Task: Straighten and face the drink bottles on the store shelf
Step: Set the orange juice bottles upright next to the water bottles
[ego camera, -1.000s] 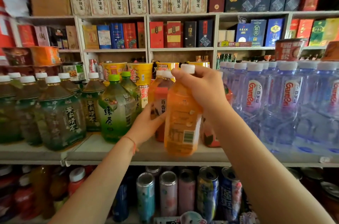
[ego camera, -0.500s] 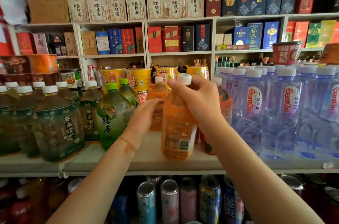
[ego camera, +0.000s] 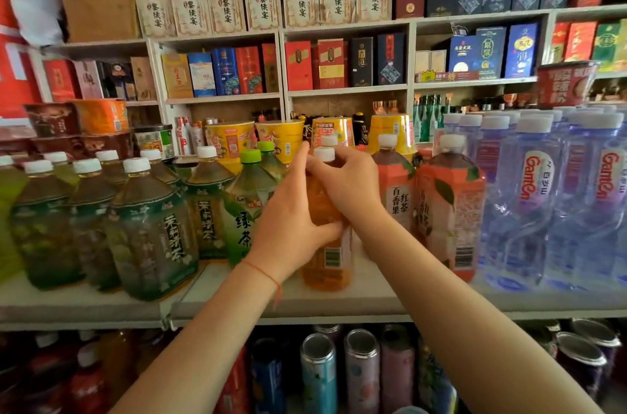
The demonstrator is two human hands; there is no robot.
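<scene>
An orange drink bottle (ego camera: pixel 327 264) with a white cap stands upright on the white shelf (ego camera: pixel 373 298), its barcode side turned toward me. My left hand (ego camera: pixel 291 213) wraps its body from the left. My right hand (ego camera: pixel 349 182) grips its shoulder and neck just under the cap. Two peach-red tea bottles (ego camera: pixel 451 210) stand right beside it on the right. A green tea bottle (ego camera: pixel 246 206) with a green cap stands to its left.
Dark green tea bottles (ego camera: pixel 152 230) fill the shelf's left side and clear water bottles (ego camera: pixel 532 203) its right. Yellow noodle cups (ego camera: pixel 230 138) sit behind. Cans (ego camera: pixel 359 369) line the shelf below. Boxed goods fill the upper shelves.
The orange bottle has gone from held in front of the shelf to standing on it, further back. My left hand has moved onto its body, and my right hand slid down from the cap.
</scene>
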